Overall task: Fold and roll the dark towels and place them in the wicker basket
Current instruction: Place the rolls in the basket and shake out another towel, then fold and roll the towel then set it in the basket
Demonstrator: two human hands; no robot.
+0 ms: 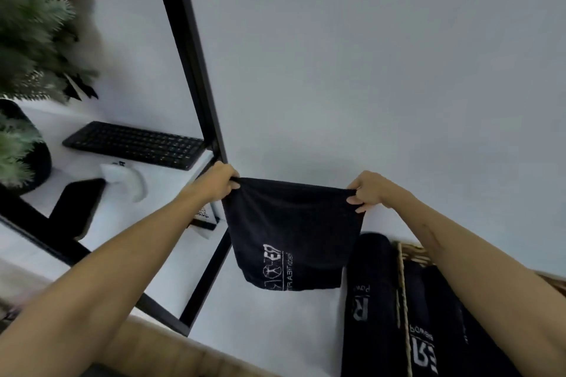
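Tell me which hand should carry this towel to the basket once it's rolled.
Probably the right. The right hand is nearer the wicker basket, which sits at lower right under that forearm. The left hand pinches the dark towel's far corner, by the black frame.

Over on the left, a black keyboard (134, 145) lies flat on a white desk (171, 180), and just in front of it sits a white curved object (127, 179), too blurred to name. A dark flat item (78, 208) lies beside that one, nearer the desk's front edge. A green plant (29, 37) with feathery fronds fills the upper left corner, its dark pot (33, 159) below. A black metal frame (190, 55) slants upward past the desk's right end, against a plain pale wall (382, 55)
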